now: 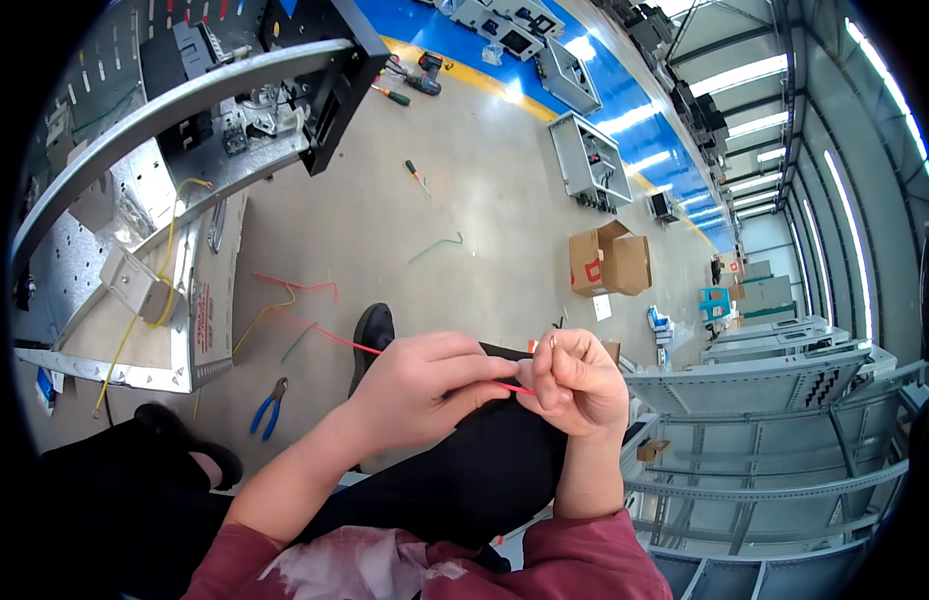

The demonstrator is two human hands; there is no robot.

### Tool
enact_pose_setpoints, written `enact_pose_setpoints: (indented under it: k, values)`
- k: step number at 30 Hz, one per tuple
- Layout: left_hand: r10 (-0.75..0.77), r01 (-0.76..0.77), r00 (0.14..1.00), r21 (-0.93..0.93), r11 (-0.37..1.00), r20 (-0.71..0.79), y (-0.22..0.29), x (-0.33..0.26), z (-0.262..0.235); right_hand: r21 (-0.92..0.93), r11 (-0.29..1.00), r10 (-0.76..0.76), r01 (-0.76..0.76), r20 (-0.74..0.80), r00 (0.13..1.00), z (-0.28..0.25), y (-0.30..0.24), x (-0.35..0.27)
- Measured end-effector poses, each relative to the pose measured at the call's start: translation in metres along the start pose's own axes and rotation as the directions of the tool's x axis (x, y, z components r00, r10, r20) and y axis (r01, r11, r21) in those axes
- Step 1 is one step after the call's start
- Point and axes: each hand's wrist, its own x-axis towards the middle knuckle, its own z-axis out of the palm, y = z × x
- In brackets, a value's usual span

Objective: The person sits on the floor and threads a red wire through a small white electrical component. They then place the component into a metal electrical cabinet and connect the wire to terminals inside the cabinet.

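Observation:
A red wire (pixel 336 338) trails from the floor side on the left into my left hand (pixel 419 388), whose fingers are closed on it. It runs on across a short gap to my right hand (pixel 582 385), which is curled round it with the fingers bent inward. A small shiny tip and a bit of orange-red show at the top of the right fingers; I cannot make out whether they belong to the same wire. Both hands are close together above my dark-trousered leg (pixel 464 470).
To the left stands a metal cabinet frame (pixel 134 130) with a yellow wire (pixel 170 245). On the floor lie blue-handled pliers (pixel 269 408), a screwdriver (pixel 417 176), a power drill (pixel 424 82) and a green wire (pixel 436 247). A cardboard box (pixel 634 265) sits beyond; grey metal racks (pixel 764 490) stand at right.

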Motion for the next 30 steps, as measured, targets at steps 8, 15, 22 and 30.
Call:
enact_pose_setpoints:
  k: [8,15,22,30]
  values:
    - [0.090,-0.121,0.972,0.131,0.984,0.218,-0.034,-0.020,0.034,0.004,0.999,0.051,-0.051,-0.134,0.990,-0.043,0.026,-0.036]
    - [0.078,-0.123,0.954,0.140,0.983,0.288,-0.066,-0.028,0.045,0.042,0.978,0.209,-0.205,-0.233,0.950,-0.076,0.033,-0.046]
    - [-0.128,0.121,0.989,0.088,0.989,0.075,-0.093,-0.032,0.053,0.134,0.923,-0.295,0.360,-0.353,0.888,-0.082,0.031,-0.045]
    - [-0.154,0.155,0.987,-0.006,0.988,0.055,-0.072,-0.035,0.079,-0.079,0.824,-0.567,0.561,-0.123,0.815,-0.061,0.033,-0.041]
